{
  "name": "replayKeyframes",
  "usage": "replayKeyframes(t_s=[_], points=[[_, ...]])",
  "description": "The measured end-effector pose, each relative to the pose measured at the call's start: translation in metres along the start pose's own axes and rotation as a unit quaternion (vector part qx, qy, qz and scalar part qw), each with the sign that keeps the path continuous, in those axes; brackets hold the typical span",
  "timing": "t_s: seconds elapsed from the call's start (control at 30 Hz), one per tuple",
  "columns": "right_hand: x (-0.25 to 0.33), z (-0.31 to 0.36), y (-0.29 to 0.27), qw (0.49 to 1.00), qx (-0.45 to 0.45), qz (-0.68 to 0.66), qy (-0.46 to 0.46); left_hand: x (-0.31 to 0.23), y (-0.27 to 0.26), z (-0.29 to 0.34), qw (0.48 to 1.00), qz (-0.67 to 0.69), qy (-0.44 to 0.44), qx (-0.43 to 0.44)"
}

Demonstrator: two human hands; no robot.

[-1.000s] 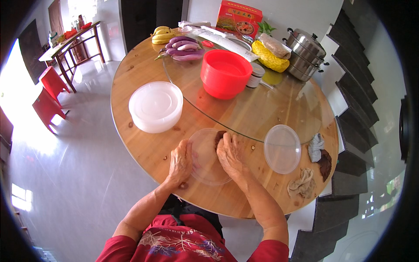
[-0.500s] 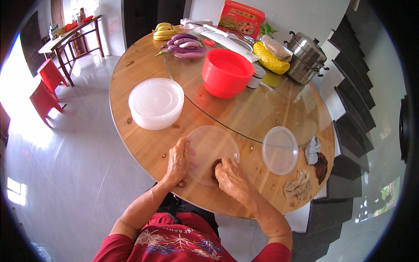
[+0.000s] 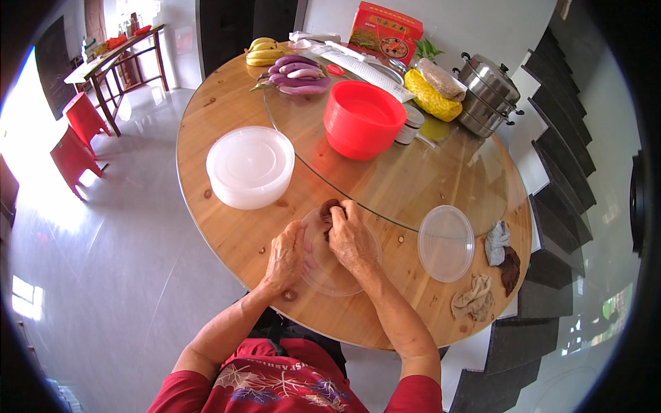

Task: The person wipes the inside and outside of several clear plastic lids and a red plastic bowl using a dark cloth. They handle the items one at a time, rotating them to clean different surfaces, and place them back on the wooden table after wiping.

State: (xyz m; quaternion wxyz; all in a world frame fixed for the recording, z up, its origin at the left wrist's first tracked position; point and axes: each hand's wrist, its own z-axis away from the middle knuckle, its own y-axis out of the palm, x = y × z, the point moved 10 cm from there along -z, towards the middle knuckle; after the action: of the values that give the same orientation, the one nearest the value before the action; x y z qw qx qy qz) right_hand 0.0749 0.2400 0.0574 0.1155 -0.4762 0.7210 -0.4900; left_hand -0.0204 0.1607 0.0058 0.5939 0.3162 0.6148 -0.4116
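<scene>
1. On the round wooden table (image 3: 227, 227), at its six o'clock edge, lies a clear lid (image 3: 337, 265); the left hand (image 3: 286, 255) rests on its nine o'clock rim, fingers flat and close together.
2. The right hand (image 3: 351, 237) presses a brown cloth (image 3: 329, 210) onto the lid at twelve o'clock, fingers curled over it.
3. A second clear lid (image 3: 446, 242) lies at three o'clock; a white tub (image 3: 249, 166) sits at eleven.

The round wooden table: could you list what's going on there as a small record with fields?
Left hand: steadies a clear round lid lying flat on the table
Right hand: presses a dark brown cloth onto that lid
Second clear lid: lies to the right
White lidded tub: far left
Red bowl: on the glass turntable
Rags: at right edge
</scene>
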Motion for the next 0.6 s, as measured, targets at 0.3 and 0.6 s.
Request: replayKeyframes(t_s=[0.3, 0.6], points=[[0.065, 0.022, 0.005, 0.956, 0.112, -0.241, -0.123, 0.02, -0.013, -0.015, 0.998, 0.062, -0.019, -0.028], [0.048, 0.069, -0.026, 0.94, 0.269, -0.127, -0.17, 0.012, -0.004, -0.008, 0.995, 0.097, 0.011, 0.019]])
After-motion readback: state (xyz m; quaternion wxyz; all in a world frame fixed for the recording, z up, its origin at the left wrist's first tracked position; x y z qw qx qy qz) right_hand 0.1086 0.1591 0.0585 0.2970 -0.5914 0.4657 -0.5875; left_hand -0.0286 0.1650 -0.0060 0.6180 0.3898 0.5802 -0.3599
